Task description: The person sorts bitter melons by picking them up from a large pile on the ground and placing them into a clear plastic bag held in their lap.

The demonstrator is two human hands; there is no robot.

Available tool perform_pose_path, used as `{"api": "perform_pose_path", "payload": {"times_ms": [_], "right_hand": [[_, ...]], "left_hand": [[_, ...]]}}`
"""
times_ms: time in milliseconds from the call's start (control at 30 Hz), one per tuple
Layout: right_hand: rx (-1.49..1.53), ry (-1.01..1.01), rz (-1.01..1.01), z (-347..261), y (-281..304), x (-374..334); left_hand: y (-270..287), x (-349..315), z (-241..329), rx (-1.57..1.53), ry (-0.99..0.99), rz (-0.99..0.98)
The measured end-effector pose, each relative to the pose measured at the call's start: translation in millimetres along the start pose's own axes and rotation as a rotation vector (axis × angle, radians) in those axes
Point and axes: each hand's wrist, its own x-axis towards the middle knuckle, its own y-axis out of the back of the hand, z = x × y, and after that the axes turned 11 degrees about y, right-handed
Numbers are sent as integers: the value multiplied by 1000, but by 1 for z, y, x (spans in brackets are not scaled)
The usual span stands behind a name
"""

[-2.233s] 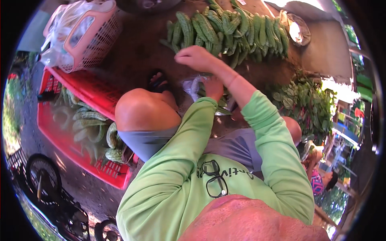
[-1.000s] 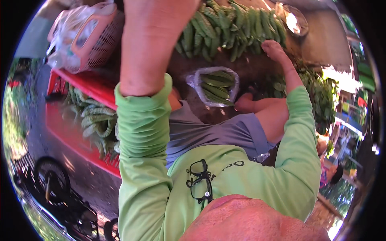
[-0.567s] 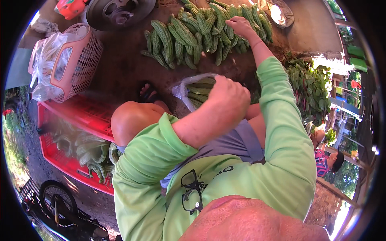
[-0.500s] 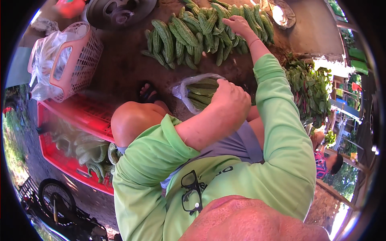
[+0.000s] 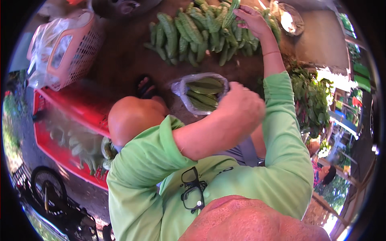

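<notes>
My left hand [image 5: 245, 105] is closed at the right rim of a clear plastic bag [image 5: 183, 91], its fingertips mostly turned out of sight. Inside that bag lie several long green bitter melons [image 5: 204, 89]. Farther off, my right hand [image 5: 250, 20] grips one bitter melon [image 5: 230, 15] by its end, raised over the far side of a large pile of bitter melons [image 5: 187, 30]. The pile is spread on the dark ground beyond the bag.
A red crate [image 5: 66, 158] with pale green gourds stands at my left. Over its far end is a pink basket [image 5: 82, 48] stuffed with plastic bags. Leafy greens [image 5: 307, 96] lie at right, a round object [image 5: 290, 20] beyond. A motorcycle [image 5: 48, 188] stands lower left.
My right hand has closed on a bitter melon and moved slightly up and right with it. My left hand has shifted right, and the bag's mouth stands wider.
</notes>
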Motion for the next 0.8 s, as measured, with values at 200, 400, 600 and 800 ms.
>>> {"api": "perform_pose_path", "payload": {"times_ms": [200,400,600,800], "right_hand": [[314,214,-626,-121,-230,-38],[341,530,-852,-210,-351,-85],[-372,426,-176,-76,-207,16],[-899,10,110,48,-73,32]], "left_hand": [[13,22,12,-171,-104,531],[17,33,17,-213,-155,584],[26,11,4,-194,-102,643],[19,8,0,-230,-147,586]]}}
